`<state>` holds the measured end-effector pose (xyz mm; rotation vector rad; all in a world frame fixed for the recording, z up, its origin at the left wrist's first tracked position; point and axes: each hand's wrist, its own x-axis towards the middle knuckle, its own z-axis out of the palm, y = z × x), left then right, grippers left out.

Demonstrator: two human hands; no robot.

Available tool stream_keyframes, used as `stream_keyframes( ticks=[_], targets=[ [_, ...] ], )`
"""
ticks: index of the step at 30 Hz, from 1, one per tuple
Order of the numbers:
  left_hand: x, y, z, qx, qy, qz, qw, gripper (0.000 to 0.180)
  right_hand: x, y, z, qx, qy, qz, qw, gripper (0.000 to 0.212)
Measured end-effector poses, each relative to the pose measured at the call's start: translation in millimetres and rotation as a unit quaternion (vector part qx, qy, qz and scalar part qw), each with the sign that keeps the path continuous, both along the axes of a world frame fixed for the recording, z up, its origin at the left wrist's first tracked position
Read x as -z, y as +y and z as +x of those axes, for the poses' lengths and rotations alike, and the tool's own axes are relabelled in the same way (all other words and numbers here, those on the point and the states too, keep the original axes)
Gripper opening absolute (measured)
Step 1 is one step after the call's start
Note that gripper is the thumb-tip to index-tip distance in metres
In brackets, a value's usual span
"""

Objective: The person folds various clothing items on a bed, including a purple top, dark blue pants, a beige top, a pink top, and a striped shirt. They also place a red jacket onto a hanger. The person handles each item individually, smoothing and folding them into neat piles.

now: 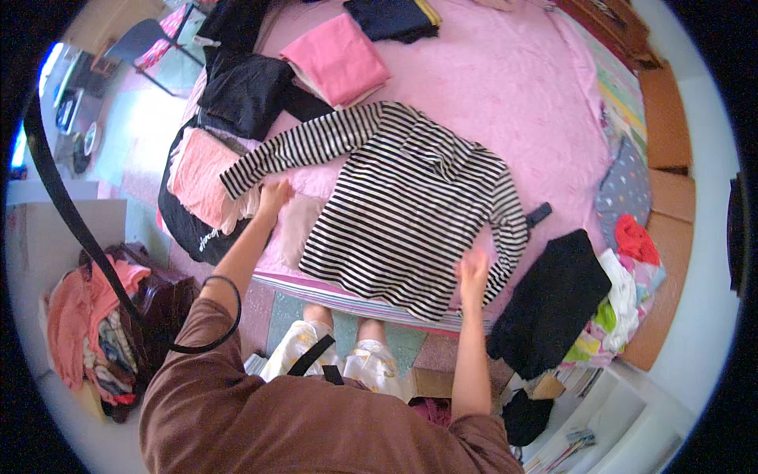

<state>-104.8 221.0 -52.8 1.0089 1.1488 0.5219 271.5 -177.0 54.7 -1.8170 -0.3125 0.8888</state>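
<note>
A black-and-white striped long-sleeved shirt [395,213] lies spread on the pink bed, its hem toward me. Its left-hand sleeve reaches out sideways, while the right-hand sleeve bends down along the body. My left hand [274,196] is beside the left-hand cuff, loosely open with no cloth visible in it. Over the lower right of the shirt, between its side and the bent sleeve, is my right hand [473,272]. It is slightly blurred, its thumb apart from the fingers, and appears open.
Folded pink cloth [335,59] and dark folded clothing [392,19] lie farther back on the bed [489,87]. Peach clothing [201,178] and black garments [246,93] are at left. Black cloth [553,300] hangs over the right edge. A black cable [71,213] crosses the left side.
</note>
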Motion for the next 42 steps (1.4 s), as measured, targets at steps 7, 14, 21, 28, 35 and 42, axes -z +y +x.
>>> stream_keyframes(
  ticks=[7,14,21,28,35,42],
  targets=[
    [40,2,13,-0.376,-0.101,-0.230,0.892,0.060,67,-81,-50,0.262,0.195,-0.049,0.944,0.024],
    [93,77,15,-0.401,-0.180,-0.129,0.889,0.028,73,-72,-29,0.328,0.205,0.006,0.922,0.020],
    [-115,35,184,-0.310,-0.060,0.308,0.897,0.023,78,-68,-20,0.398,0.235,0.080,0.883,0.019],
    [-79,-88,339,0.363,0.038,0.597,0.714,0.042,120,-61,55,0.468,0.318,0.284,0.774,0.046],
    [-1,-110,319,0.471,0.269,0.541,0.643,0.069,126,-60,94,0.644,0.305,0.353,0.607,0.082],
    [-2,-98,313,0.495,0.281,0.487,0.662,0.063,143,-74,135,0.731,0.168,0.243,0.615,0.048]
  ],
)
